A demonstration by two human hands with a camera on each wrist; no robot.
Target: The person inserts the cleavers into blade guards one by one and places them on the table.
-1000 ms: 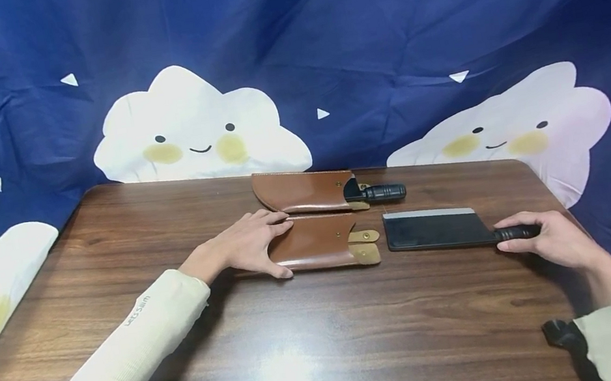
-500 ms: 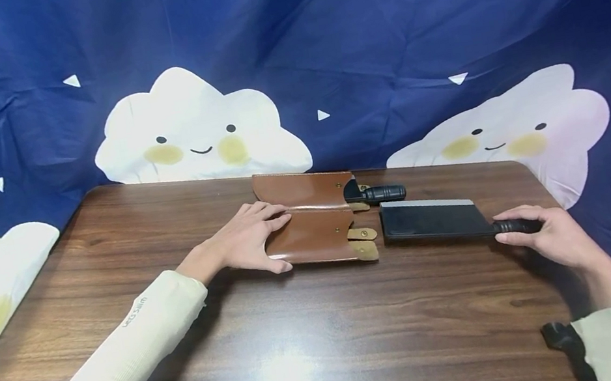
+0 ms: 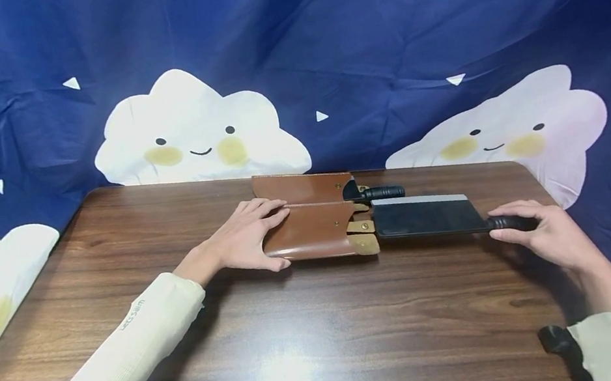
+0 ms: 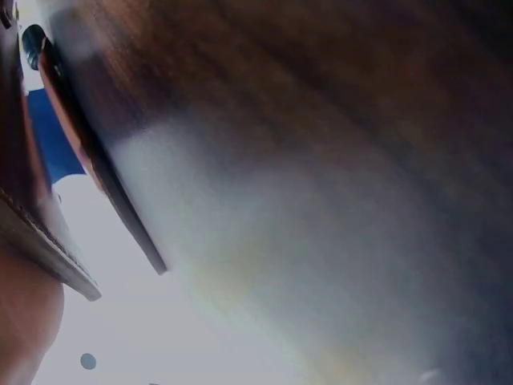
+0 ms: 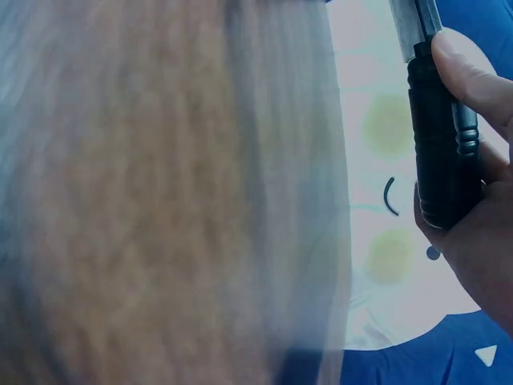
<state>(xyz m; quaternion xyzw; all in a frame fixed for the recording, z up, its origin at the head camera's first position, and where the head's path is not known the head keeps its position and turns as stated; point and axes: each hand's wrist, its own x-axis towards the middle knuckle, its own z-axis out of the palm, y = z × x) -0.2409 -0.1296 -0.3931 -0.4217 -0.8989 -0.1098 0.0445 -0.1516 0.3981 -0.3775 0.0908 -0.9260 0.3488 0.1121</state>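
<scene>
My left hand [image 3: 244,238], arm stretched forward, grips the closed end of the near brown sheath [image 3: 312,232], thumb along its near edge. My right hand [image 3: 552,236] bends in from the side, fingers [image 3: 512,209] and thumb pinching the handle of the cleaver [image 3: 428,215], whose blade lies just outside that sheath's mouth. Behind, the far sheath [image 3: 299,186] holds a second knife [image 3: 384,192], handle sticking out. Whether blade and mouth touch, I can't tell; the left wrist view is blurred.
</scene>
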